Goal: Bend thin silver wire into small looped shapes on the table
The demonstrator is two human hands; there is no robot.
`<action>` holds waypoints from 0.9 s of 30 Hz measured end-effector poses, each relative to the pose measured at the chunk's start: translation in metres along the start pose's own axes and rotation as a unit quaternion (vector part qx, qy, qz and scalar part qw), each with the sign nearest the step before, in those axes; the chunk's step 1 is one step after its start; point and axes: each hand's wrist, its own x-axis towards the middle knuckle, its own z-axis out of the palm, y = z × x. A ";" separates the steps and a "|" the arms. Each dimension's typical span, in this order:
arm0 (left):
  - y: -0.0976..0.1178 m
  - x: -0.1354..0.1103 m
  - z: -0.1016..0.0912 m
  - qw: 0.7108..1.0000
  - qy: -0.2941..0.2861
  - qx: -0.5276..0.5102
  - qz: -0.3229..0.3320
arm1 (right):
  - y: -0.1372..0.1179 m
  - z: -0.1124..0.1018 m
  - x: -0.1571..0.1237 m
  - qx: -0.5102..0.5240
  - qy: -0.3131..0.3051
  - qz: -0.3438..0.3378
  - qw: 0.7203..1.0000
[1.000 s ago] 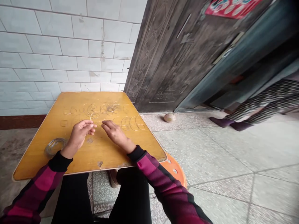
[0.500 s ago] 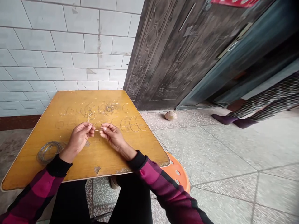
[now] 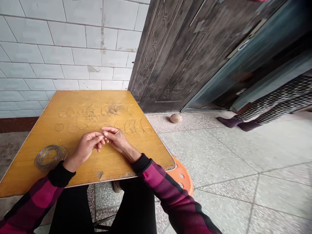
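Over the middle of the table, my left hand [image 3: 89, 144] and my right hand [image 3: 115, 139] meet at the fingertips, thumbs and forefingers pinched. Between them is a thin wire [image 3: 121, 134], mostly hidden by the fingers; a short bit shows against my right hand. Beyond the hands lie several wire pieces bent into 6-like shapes [image 3: 142, 132], in two rough rows. A small tangle of wire [image 3: 114, 109] is among those at the back. Beside my left wrist rests a coil of grey wire [image 3: 40, 159].
The yellow wooden table [image 3: 146, 156] has chipped front edges and stands against a white tiled wall [image 3: 73, 55]. An orange stool [image 3: 181, 172] is under its right corner. A roundish object [image 3: 175, 118] lies on the floor by the dark door. Another person's legs [image 3: 263, 110] show at the right.
My hands have come together from slightly apart. The round wire loop that stood up between them no longer shows as a loop. The view has shifted slightly.
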 end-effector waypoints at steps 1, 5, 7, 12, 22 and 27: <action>-0.002 -0.001 0.001 1.000 -0.005 0.017 0.002 | 0.001 0.001 0.000 -0.022 -0.002 -0.008 1.000; -0.005 -0.002 0.004 0.997 -0.017 0.070 0.001 | -0.004 0.000 0.001 -0.050 0.029 -0.020 0.998; -0.003 -0.003 0.004 0.995 -0.031 0.097 -0.004 | -0.011 -0.004 0.003 -0.019 0.039 -0.005 0.999; 0.000 -0.007 0.006 0.991 -0.059 0.114 -0.022 | -0.028 -0.018 0.005 0.040 0.051 0.004 0.998; -0.003 -0.009 0.007 0.993 -0.072 0.084 -0.044 | -0.042 -0.029 0.005 0.069 0.079 -0.009 0.994; -0.003 -0.009 0.006 0.992 -0.073 0.096 -0.045 | -0.044 -0.033 0.007 0.096 0.087 -0.003 0.992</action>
